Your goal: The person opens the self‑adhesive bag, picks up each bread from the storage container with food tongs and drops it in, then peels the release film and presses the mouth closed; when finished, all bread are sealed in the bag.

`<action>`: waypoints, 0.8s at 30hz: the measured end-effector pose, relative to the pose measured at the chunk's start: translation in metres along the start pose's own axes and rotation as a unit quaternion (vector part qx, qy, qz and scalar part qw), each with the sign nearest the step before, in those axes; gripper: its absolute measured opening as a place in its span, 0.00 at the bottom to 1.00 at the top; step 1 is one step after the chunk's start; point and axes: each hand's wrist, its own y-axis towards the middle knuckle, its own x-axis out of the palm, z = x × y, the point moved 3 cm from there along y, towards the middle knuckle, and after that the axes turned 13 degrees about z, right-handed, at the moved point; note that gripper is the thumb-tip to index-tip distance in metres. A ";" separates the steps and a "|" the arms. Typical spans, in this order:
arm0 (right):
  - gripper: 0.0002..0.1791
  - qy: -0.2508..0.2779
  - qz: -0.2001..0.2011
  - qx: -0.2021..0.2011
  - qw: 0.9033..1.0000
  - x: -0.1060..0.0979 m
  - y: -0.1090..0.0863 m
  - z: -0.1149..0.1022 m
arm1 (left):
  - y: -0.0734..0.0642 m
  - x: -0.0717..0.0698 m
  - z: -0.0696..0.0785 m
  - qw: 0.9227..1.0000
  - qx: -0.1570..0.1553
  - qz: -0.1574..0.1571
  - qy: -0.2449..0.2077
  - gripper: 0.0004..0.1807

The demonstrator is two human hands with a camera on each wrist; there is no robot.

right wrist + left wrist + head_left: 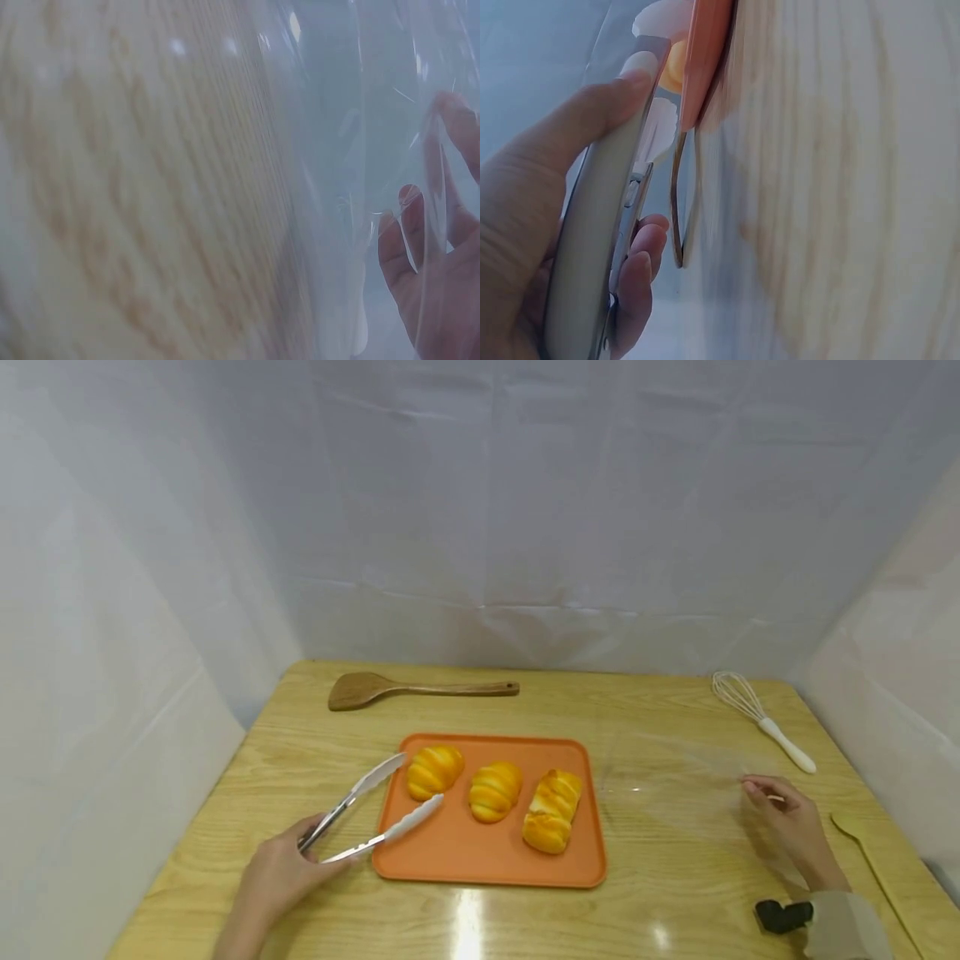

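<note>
My left hand (281, 872) grips a pair of metal tongs (412, 819) with pale scalloped tips, thumb on one arm and fingers on the other in the left wrist view. Spread apart, the tips reach over the left side of an orange tray (465, 864), on either side of the leftmost bread roll (435, 772). Two more golden rolls lie on the tray, a ridged one (495, 791) in the middle and a longer one (552, 811) at right. Right of the tray, my right hand (791, 827) pinches the edge of a clear plastic bag (667, 789).
A wooden spatula (360, 691) lies behind the tray. At the back right is a whisk (750, 706) with a white handle. A long wooden spoon (870, 860) lies along the right edge, and a black object (783, 917) shows beside the right sleeve. White sheeting surrounds the table.
</note>
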 end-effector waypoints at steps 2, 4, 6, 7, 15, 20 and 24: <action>0.12 0.003 -0.006 0.003 1.000 0.000 -0.001 0.000 | 0.001 0.002 0.001 1.000 0.003 -0.002 0.000 0.46; 0.13 0.004 -0.013 0.007 1.000 0.000 -0.001 -0.001 | 0.001 0.002 0.003 1.000 0.008 0.004 -0.001 0.45; 0.13 0.005 -0.019 0.011 1.000 0.000 -0.001 -0.001 | 0.001 0.003 0.004 1.000 0.014 0.016 0.000 0.43; 0.13 0.005 -0.020 0.012 1.000 0.000 -0.001 -0.001 | 0.001 0.002 0.004 1.000 0.018 0.024 0.000 0.41; 0.14 -0.004 -0.016 0.009 1.000 0.000 -0.001 -0.001 | 0.003 0.002 0.007 0.998 0.036 0.042 0.000 0.36; 0.15 -0.010 -0.013 0.011 1.000 -0.001 -0.001 0.000 | 0.003 0.002 0.006 0.999 0.032 0.029 0.000 0.36; 0.15 -0.006 -0.016 0.012 1.000 -0.002 -0.002 0.000 | 0.002 0.003 0.005 0.999 0.031 0.036 -0.007 0.34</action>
